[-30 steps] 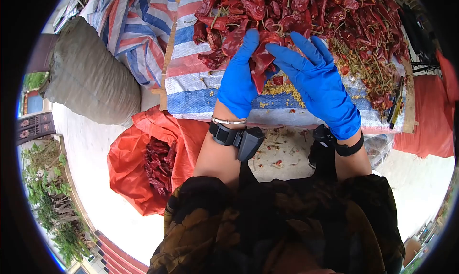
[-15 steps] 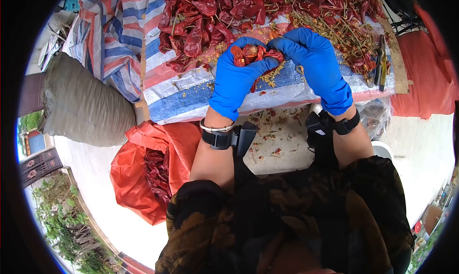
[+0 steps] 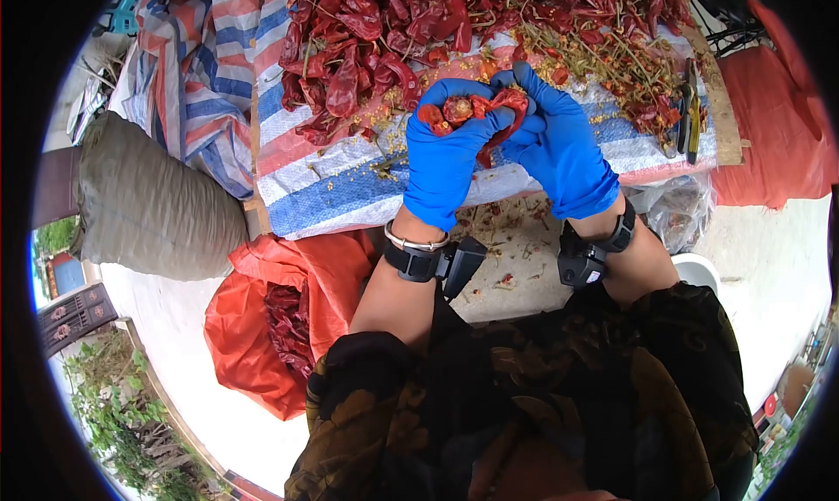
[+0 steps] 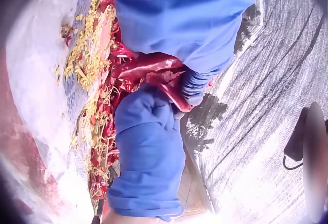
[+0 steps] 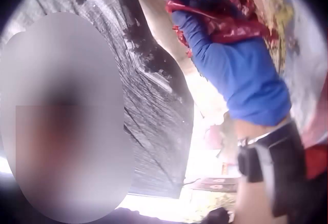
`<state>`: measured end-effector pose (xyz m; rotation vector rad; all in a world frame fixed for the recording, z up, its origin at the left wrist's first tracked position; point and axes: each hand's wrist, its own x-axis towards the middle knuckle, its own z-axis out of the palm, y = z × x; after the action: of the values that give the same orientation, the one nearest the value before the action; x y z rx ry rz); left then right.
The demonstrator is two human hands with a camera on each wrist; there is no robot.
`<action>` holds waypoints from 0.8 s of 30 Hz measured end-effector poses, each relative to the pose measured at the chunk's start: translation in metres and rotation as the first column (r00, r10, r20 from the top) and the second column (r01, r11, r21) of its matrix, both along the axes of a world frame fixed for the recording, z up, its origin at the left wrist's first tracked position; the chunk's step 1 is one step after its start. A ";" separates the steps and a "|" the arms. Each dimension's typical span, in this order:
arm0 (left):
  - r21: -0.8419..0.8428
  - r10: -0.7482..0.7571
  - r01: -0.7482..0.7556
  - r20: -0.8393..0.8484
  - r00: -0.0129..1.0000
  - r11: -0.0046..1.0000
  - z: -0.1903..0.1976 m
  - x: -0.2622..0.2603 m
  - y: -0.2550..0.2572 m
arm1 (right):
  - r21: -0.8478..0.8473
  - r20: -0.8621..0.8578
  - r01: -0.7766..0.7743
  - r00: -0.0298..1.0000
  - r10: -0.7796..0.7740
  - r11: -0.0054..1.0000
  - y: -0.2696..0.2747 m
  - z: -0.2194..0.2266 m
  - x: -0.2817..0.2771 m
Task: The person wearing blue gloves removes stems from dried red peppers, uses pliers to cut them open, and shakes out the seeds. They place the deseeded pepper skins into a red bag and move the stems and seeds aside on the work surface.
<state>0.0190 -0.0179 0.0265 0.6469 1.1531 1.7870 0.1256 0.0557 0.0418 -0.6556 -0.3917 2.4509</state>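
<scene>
Both hands wear blue gloves and meet over the near side of a striped woven sheet (image 3: 306, 186). The left hand (image 3: 446, 173) grips a red dried chili pepper (image 3: 513, 110), its fingers and thumb curled round it; orange-red inner flesh and a pale round core show at the top. Opposite it, the right hand (image 3: 564, 152) has curled fingers at the pepper's right side, pinching its loose flap, with one finger raised. In the left wrist view, the glossy pepper (image 4: 154, 70) lies between the two gloves. The right wrist view shows the left glove (image 5: 246, 75) beneath the pepper.
A heap of dried chilies (image 3: 376, 29) covers the sheet's far side. Stems and seeds (image 3: 612, 73) lie scattered to the right, near a yellow-and-black handled tool (image 3: 693, 121). An orange sack (image 3: 253, 344) with chilies stands at lower left, below a full grey-brown sack (image 3: 157, 204).
Both hands have drawn back from the heap toward the body, with the pepper in the left hand. The pepper now shows its inside, and the right fingers have curled in at it.
</scene>
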 end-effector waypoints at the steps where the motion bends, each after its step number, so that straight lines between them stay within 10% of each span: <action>1: 0.002 0.003 -0.003 0.001 1.000 1.000 0.001 -0.001 0.002 | 0.220 0.087 0.057 0.993 -0.078 0.974 0.004 0.002 0.000; 3: 0.029 0.079 -0.078 -0.025 0.997 0.997 0.003 -0.003 0.005 | 0.434 0.156 0.081 0.974 -0.163 0.897 0.010 0.002 -0.001; 5: -0.014 0.211 -0.212 -0.078 0.974 0.977 0.000 -0.006 0.010 | 0.969 0.182 -0.038 0.777 -0.603 0.243 0.015 0.000 -0.002; 11: 0.126 0.236 -0.213 -0.220 0.947 0.969 -0.005 -0.005 0.012 | 0.967 0.249 -0.209 0.685 -0.684 0.143 0.014 0.001 -0.004; 18: -0.079 0.047 -0.084 -0.385 0.922 0.993 -0.011 -0.003 0.011 | 0.946 0.311 -0.203 0.786 -0.533 0.253 0.014 0.000 -0.004; 20: -0.086 0.017 -0.060 -0.434 0.901 0.995 -0.006 -0.004 0.008 | 0.816 0.323 -0.053 0.867 -0.379 0.576 0.012 0.003 -0.007; 21: -0.058 0.000 -0.020 -0.328 0.945 0.998 -0.005 -0.006 0.011 | 0.821 0.317 -0.047 0.866 -0.387 0.568 0.017 0.004 -0.007; 23: -0.037 -0.023 0.015 -0.214 0.977 0.999 -0.004 -0.006 0.008 | 0.364 0.295 -0.062 0.954 -0.052 0.929 0.021 0.004 -0.002; 24: -0.021 -0.040 0.037 -0.171 0.984 0.999 -0.004 -0.007 0.007 | 0.365 0.296 -0.060 0.954 -0.054 0.929 0.021 0.004 -0.004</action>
<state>0.0115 -0.0108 0.0226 0.8198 1.2611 1.7125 0.1220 0.0770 0.0460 -0.8593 -0.9515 2.1902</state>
